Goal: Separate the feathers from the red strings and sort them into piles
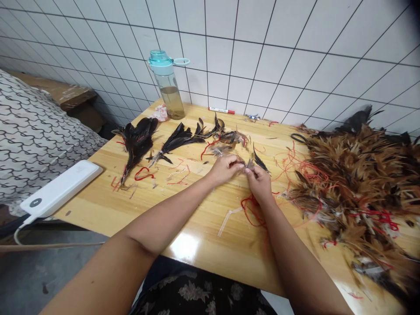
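Note:
Both hands meet over the middle of the wooden table [203, 210]. My left hand [226, 168] has its fingers pinched on a small brownish feather [243, 162]. Close against it, my right hand [260, 180] pinches the other side of the same feather, thumb toward the left hand. A dark feather [260, 161] shows just behind the right hand. Loose fluffy feathers [226, 146] lie beyond the left hand, with a piece of red string [210, 148] beside them. Under the right wrist is a tangle of red string [252, 212].
A large heap of brown feathers [364, 175] covers the right side. Black feather bunches [136, 140] lie at left. A water bottle [170, 89], a red-capped marker [221, 110] and crumpled tissue [160, 113] stand or lie along the back. A white power bank [62, 186] juts over the left edge.

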Available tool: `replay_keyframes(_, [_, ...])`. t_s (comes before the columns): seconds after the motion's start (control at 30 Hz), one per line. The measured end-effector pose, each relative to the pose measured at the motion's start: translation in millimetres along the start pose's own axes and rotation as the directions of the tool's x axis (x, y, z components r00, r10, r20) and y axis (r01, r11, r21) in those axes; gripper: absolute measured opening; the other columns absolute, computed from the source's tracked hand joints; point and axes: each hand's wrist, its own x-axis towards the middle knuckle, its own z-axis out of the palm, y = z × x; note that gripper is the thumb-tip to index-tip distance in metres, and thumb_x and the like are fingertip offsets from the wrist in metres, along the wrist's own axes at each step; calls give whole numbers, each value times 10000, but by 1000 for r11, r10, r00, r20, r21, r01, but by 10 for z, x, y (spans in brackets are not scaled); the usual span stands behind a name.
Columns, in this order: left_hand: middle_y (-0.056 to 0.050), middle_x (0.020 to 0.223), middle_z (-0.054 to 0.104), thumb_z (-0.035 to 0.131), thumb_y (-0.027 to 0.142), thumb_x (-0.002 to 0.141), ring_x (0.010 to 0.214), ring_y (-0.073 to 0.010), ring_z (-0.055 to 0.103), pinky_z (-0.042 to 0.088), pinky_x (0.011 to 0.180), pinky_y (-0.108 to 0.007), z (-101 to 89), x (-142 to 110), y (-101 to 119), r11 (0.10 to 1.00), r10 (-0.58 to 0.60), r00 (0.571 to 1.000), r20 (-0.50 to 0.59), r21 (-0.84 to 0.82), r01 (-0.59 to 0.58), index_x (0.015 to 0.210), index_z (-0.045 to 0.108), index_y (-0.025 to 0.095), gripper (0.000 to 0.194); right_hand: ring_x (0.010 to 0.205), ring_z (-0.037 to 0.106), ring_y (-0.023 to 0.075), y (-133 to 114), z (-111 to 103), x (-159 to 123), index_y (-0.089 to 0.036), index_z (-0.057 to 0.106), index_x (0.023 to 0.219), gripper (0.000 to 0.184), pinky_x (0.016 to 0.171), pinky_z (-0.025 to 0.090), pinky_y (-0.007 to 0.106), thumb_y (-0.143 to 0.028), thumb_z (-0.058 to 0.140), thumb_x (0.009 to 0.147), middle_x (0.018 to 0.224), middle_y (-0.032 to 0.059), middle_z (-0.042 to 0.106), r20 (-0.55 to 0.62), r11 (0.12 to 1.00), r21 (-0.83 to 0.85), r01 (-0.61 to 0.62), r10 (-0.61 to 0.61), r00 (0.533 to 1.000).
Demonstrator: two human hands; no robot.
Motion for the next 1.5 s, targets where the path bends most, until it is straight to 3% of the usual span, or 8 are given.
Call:
replay_keyframes(0.33, [-9,733,634,570,239,805,697,-115,553,443,677,-241,16,-10,-6,999,24,998,66,-41,-21,770,628,149,113,640,503,164,40,42,-13,-213,568,615,254,641,400,290,-353,521,822,637,20,556,82,979,-161,125,-113,990])
replay_keyframes(0.47, [-28,877,666,559,220,811,771,-117,584,467,718,-240,-107,54,-113,998,-40,984,-175,-47,32,898,647,161,137,615,512,158,43,18,-8,-197,639,684,254,610,399,284,-381,522,816,633,10,585,-7,997,-71,16,-17,1000])
replay_keyframes(0.57, [-19,856,639,525,220,829,722,-102,560,465,693,-227,-263,114,-264,991,-126,900,-416,-23,128,932,625,173,151,568,479,148,38,3,-4,-186,663,718,276,566,383,274,-407,523,808,583,-4,559,-43,998,-3,-62,62,997])
replay_keyframes(0.67, [-22,876,621,527,194,811,760,-104,559,460,713,-222,-378,144,-373,984,-110,847,-520,60,165,926,618,175,148,547,454,140,23,-2,0,-181,654,692,277,553,372,272,-405,529,797,556,-12,527,-48,998,-4,-62,62,997])
replay_keyframes(0.97, [-31,864,607,472,34,692,719,-125,533,453,689,-268,-443,114,-295,980,-31,931,-364,174,101,806,672,175,270,576,480,150,22,14,-6,-191,640,670,285,586,385,283,-406,511,806,598,4,559,-35,996,-86,23,-26,999])
replay_keyframes(1.2, [-23,740,625,588,219,751,758,-172,538,434,766,-321,-555,117,-326,872,-101,972,-210,452,188,762,653,183,75,602,498,160,40,25,-13,-198,622,669,271,602,374,283,-386,495,816,628,15,573,-15,992,-119,53,-55,998])
replay_keyframes(1.33, [-44,787,626,610,307,782,823,-197,536,419,812,-338,-515,68,-244,798,-131,982,-134,573,184,772,643,194,118,596,491,156,55,26,-18,-196,619,673,277,596,370,280,-392,500,828,629,13,566,-13,990,-122,72,-74,997])
replay_keyframes(1.5, [-82,896,630,554,227,817,917,-231,532,408,876,-364,-393,20,-196,739,-88,992,-92,662,127,831,621,178,85,590,490,152,48,22,-21,-196,610,661,270,595,372,281,-375,503,832,617,8,549,-5,988,-126,86,-88,996])
